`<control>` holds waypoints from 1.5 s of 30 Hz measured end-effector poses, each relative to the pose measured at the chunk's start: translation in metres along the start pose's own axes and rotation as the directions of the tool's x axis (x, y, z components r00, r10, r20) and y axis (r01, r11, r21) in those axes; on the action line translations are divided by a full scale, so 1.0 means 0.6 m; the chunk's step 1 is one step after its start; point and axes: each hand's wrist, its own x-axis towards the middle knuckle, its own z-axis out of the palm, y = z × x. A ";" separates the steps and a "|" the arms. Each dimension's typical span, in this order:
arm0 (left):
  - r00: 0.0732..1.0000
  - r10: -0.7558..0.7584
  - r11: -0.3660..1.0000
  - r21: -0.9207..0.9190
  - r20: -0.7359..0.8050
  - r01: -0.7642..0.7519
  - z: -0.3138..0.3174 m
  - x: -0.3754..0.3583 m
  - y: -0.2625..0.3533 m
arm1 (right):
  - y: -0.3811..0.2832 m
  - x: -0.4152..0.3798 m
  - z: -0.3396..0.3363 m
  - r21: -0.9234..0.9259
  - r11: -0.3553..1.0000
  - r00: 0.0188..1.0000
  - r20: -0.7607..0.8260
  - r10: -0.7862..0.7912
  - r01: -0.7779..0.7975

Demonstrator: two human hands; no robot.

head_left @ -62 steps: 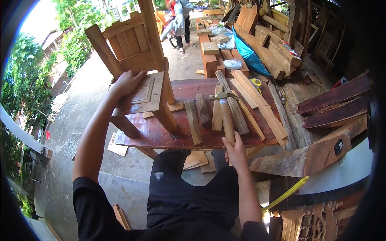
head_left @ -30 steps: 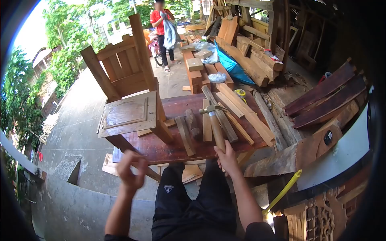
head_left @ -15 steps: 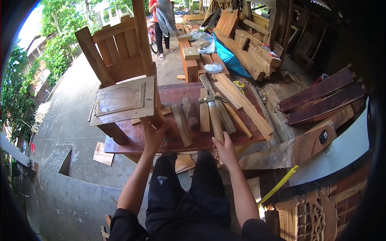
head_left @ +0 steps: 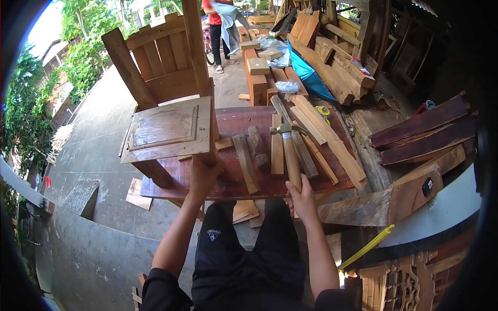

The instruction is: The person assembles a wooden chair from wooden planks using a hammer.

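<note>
A small wooden chair [head_left: 148, 109] with a slatted back stands on the reddish-brown table [head_left: 236, 116]. Its raised-panel seat [head_left: 166, 129] faces up. My left hand [head_left: 204, 175] is closed around the chair's front leg, just below the seat's corner; some of the fingers are hidden behind the leg. In my right hand [head_left: 302, 197] is a hammer [head_left: 290, 155], gripped low on its wooden handle. The hammer's metal head is up, above several loose wood strips [head_left: 278, 147] lying on the table.
A yellow tape measure [head_left: 323, 111] lies beyond the strips. Stacked beams [head_left: 257, 85], a blue tarp [head_left: 311, 78] and dark boards [head_left: 423, 132] are behind and to the right. A yellow tube [head_left: 365, 248] sticks up at lower right. A person [head_left: 215, 31] stands at the back holding grey cloth.
The whole view has shifted, so things appear farther right. My left hand's fingers have closed more around the chair leg. The hammer stays in my right hand. The person's cloth has swung.
</note>
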 end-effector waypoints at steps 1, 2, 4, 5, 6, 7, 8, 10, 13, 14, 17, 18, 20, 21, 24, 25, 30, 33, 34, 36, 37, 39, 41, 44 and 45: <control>1.000 0.025 0.999 0.021 -0.017 -0.024 0.001 0.000 -0.011 | 0.002 0.001 0.000 0.001 1.000 1.000 0.004 0.007 -0.007; 0.998 0.050 0.998 0.042 -0.029 -0.049 0.003 0.001 -0.025 | 0.001 0.002 0.000 -0.003 1.000 1.000 0.005 0.006 -0.006; 0.998 0.051 0.997 0.057 -0.029 -0.050 0.001 0.001 -0.013 | -0.005 -0.003 0.000 -0.008 1.000 1.000 0.002 0.006 -0.006; 0.999 0.028 0.998 0.049 -0.020 -0.027 -0.001 -0.002 -0.005 | -0.004 -0.003 0.001 -0.004 1.000 1.000 -0.002 0.006 -0.006; 1.000 0.004 0.999 0.041 -0.014 -0.004 -0.001 -0.005 0.006 | -0.003 -0.002 0.001 -0.003 1.000 1.000 -0.005 0.006 -0.006; 1.000 0.016 0.999 0.037 -0.020 -0.015 0.000 -0.006 0.009 | -0.002 -0.001 0.001 -0.003 1.000 1.000 -0.006 0.006 -0.006; 0.999 0.027 0.999 0.033 -0.027 -0.026 0.001 -0.006 0.010 | -0.002 -0.001 0.001 0.000 1.000 1.000 -0.005 0.007 -0.007; 0.997 0.069 0.996 0.061 -0.029 -0.068 -0.002 -0.007 0.009 | -0.004 -0.002 0.001 0.006 1.000 1.000 -0.002 0.013 -0.013; 0.993 0.116 0.989 0.098 -0.006 -0.115 -0.004 -0.007 0.008 | -0.005 -0.004 0.001 0.009 1.000 1.000 -0.003 0.018 -0.018; 0.995 0.098 0.992 0.075 0.000 -0.098 -0.005 -0.008 0.009 | -0.003 -0.003 0.001 0.016 1.000 1.000 -0.005 0.014 -0.014; 0.998 0.011 1.000 0.015 0.069 -0.012 -0.008 -0.009 0.005 | 0.004 0.000 0.002 0.028 1.000 1.000 -0.009 0.011 -0.011; 0.996 -0.028 1.000 0.000 0.086 0.028 -0.013 -0.009 0.004 | 0.005 0.001 0.003 0.026 1.000 1.000 -0.011 0.010 -0.010; 0.997 -0.044 0.999 0.031 0.069 0.042 -0.014 -0.012 0.006 | 0.014 0.005 0.005 0.047 0.999 1.000 0.015 0.003 -0.004; 0.997 -0.050 0.998 0.045 0.065 0.048 -0.016 -0.013 0.006 | 0.015 0.005 0.006 0.065 0.998 0.999 0.025 -0.021 0.019; 0.995 0.076 0.994 0.073 0.062 -0.081 -0.022 -0.014 -0.001 | 0.004 0.002 0.010 0.033 0.999 1.000 0.023 -0.016 0.015; 0.992 0.114 0.987 0.108 0.046 -0.118 -0.032 -0.020 -0.004 | 0.003 0.003 0.010 0.028 1.000 1.000 0.022 -0.013 0.012; 0.944 0.328 0.929 0.191 -0.025 -0.318 -0.105 -0.077 0.027 | -0.004 0.002 0.010 -0.020 1.000 1.000 0.018 -0.013 0.013; 0.970 0.241 0.951 0.205 -0.034 -0.230 -0.172 -0.131 0.039 | -0.007 0.004 0.017 -0.088 0.996 1.000 0.001 -0.003 0.003; 0.963 0.257 0.949 0.212 -0.086 -0.234 -0.195 -0.139 0.046 | -0.008 0.007 0.021 -0.120 0.993 1.000 -0.012 -0.011 0.009; 0.930 0.312 0.920 0.307 -0.195 -0.245 -0.240 -0.146 0.052 | -0.014 0.011 0.022 -0.236 0.972 1.000 -0.028 -0.002 -0.005; 0.925 0.283 0.938 0.277 -0.256 -0.210 -0.262 -0.145 0.048 | -0.019 0.014 0.022 -0.316 0.948 0.999 -0.029 0.014 -0.023; 0.892 0.312 0.910 0.372 -0.328 -0.182 -0.300 -0.130 0.045 | -0.029 0.022 0.018 -0.472 0.880 0.998 -0.040 0.040 -0.054; 0.899 0.260 0.920 0.373 -0.352 -0.120 -0.323 -0.103 0.046 | -0.022 0.043 0.003 -0.791 0.607 0.988 -0.017 -0.150 0.079; 0.932 0.183 0.947 0.310 -0.312 -0.082 -0.332 -0.064 0.009 | -0.054 0.048 0.003 -0.897 0.435 0.991 0.024 -0.131 0.079; 0.932 0.184 0.953 0.288 -0.311 -0.092 -0.330 -0.052 -0.002 | -0.068 0.048 0.006 -0.895 0.441 0.996 0.028 -0.079 0.060</control>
